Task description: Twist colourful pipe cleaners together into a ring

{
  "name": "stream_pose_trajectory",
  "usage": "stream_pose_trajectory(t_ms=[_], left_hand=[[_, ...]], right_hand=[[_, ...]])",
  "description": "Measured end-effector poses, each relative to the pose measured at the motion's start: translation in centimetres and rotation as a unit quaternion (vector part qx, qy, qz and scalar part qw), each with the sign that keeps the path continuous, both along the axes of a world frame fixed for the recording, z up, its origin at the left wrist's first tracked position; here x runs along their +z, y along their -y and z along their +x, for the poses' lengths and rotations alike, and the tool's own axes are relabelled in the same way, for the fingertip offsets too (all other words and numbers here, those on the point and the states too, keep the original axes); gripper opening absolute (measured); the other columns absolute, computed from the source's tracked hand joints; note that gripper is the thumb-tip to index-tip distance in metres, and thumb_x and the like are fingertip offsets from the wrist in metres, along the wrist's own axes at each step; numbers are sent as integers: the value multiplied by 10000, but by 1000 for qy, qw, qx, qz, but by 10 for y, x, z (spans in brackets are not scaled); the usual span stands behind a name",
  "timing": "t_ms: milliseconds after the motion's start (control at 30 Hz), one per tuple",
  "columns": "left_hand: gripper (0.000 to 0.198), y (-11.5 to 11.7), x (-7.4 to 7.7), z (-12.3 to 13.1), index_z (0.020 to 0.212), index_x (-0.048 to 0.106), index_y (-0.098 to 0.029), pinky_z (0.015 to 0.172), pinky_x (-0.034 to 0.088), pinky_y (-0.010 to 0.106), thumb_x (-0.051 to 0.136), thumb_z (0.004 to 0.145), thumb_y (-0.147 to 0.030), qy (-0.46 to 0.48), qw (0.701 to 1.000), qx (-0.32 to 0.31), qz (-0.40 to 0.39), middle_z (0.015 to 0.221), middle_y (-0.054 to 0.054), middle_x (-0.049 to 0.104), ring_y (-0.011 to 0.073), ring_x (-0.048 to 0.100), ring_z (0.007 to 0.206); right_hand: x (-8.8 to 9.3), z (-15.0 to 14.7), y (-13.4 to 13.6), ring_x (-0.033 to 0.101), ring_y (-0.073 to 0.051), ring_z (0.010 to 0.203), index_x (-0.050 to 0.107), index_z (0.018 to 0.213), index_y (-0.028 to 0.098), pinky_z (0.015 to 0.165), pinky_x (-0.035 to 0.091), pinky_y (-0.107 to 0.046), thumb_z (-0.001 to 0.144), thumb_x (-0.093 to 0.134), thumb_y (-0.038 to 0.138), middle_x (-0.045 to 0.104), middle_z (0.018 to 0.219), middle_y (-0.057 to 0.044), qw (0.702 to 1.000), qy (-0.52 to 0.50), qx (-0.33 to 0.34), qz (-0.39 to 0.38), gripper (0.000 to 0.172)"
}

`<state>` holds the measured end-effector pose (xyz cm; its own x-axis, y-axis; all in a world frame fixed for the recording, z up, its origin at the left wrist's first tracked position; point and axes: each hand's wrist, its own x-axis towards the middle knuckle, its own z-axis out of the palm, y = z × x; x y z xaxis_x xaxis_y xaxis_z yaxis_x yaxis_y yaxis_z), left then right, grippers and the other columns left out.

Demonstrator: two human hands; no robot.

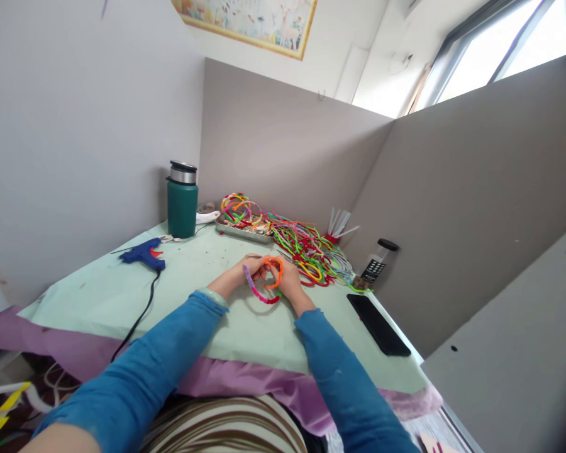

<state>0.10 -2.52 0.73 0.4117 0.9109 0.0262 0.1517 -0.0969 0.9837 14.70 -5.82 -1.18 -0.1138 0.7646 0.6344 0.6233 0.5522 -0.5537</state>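
Observation:
Over the middle of the table, my left hand (253,269) and my right hand (288,275) meet with fingers closed on a bent pipe cleaner (259,296). Its fuzzy length runs from purple through magenta and red to a bit of green, then orange, and curves into an open loop below my fingers. The orange part (279,267) bends round in front of my right hand. My fingertips partly hide where they pinch it. Behind my hands lies a large tangle of coloured pipe cleaners (306,245).
A metal tray (245,233) with coloured loops stands at the back. On the left are a green bottle (182,207) and a blue glue gun (144,253) with its cord trailing forward. To the right lie a black phone-like slab (378,324) and a tilted clear jar (376,267). Grey partitions enclose the table.

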Motion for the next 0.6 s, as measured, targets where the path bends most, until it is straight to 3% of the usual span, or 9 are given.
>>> stream_pose_trajectory(t_ms=[167,400,600], left_hand=[[441,-1,0,1,584,515,-150,353,271,216,485,753,-555,-30,1000,3,5,426,-11,506,70,374,317],[384,2,0,-3,600,518,-163,355,272,202,451,781,-495,-69,991,41,102,329,-46,387,86,379,316],[307,-5,-2,-1,638,578,-142,424,337,198,509,738,-423,-73,980,53,176,441,-19,493,98,462,425]], right_hand=[[-1,-1,-2,506,-167,649,576,771,213,626,366,-275,794,475,326,589,716,-24,1000,-14,-7,3,153],[1,-3,-1,463,-140,583,533,705,206,567,346,-258,802,458,349,541,638,2,999,-48,-2,-16,188],[-1,-2,-6,448,-114,508,511,675,194,479,345,-233,772,488,422,517,586,19,985,-145,27,-90,249]])
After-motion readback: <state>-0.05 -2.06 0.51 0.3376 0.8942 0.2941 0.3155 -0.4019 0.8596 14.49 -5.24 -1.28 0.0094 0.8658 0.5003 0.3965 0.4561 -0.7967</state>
